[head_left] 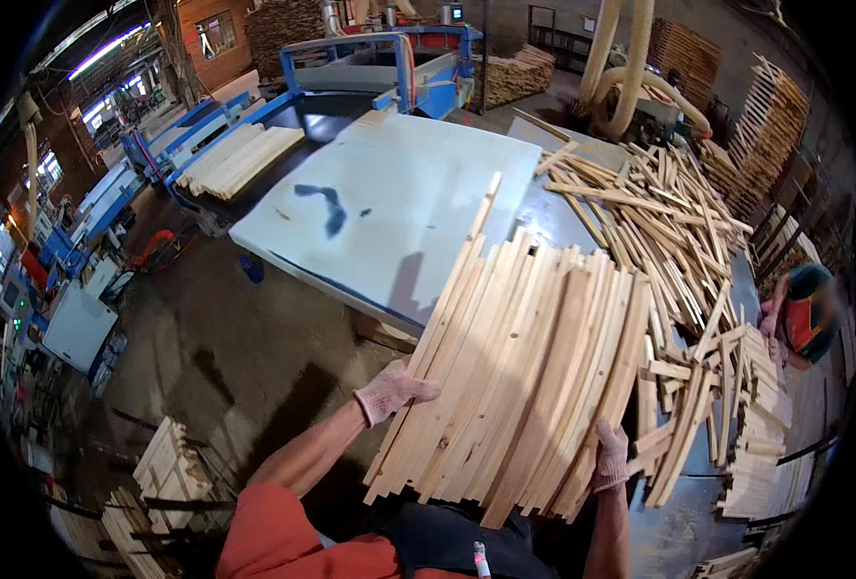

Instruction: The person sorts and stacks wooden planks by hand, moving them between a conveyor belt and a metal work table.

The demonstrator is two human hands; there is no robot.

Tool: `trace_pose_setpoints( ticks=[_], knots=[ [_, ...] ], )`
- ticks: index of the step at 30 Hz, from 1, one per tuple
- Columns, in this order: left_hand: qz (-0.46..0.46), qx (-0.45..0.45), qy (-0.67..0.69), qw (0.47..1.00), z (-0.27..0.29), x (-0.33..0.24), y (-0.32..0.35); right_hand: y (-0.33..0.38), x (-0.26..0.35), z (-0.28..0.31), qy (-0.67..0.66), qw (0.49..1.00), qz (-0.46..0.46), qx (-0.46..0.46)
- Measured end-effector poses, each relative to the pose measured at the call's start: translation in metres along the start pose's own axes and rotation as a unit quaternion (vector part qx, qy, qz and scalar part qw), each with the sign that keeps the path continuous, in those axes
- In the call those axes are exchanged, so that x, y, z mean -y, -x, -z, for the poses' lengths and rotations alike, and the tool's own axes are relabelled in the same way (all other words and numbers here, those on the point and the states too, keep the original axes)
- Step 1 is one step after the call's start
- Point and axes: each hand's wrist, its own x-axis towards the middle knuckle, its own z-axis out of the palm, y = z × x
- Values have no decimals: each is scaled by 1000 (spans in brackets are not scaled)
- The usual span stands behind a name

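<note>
A wide layer of pale wooden strips (515, 357) lies side by side in front of me, its near ends jutting toward my body. My left hand (396, 391), in a pinkish knit glove, grips the layer's left edge with the thumb on top. At the opposite edge my right hand (611, 455), gloved alike, presses against the outermost strips. Between them the strips are squeezed together, their ends uneven. One strip at the left reaches farther out than the others. The fingers under the wood are hidden.
A white-topped table (399, 183) stands ahead. Loose wooden sticks (679, 212) lie heaped on a metal surface at the right. A blue-framed machine (351, 72) with boards (240, 159) on its bed stands at the far left. Another person (802, 314) works at the right edge.
</note>
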Motion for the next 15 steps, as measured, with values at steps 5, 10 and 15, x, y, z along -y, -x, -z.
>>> trace_pose_setpoints(
  ticks=[5, 10, 15],
  knots=[
    [-35, -36, 67, 996, 168, -1, -18, -58, -12, -179, 40, 994, -90, 49],
    [56, -59, 95, 992, 311, -3, -66, -121, -52, -314, 122, 984, -109, 70],
    [68, -103, -77, 989, 416, 14, -145, -167, -55, -398, 178, 979, -84, 47]
  ],
)
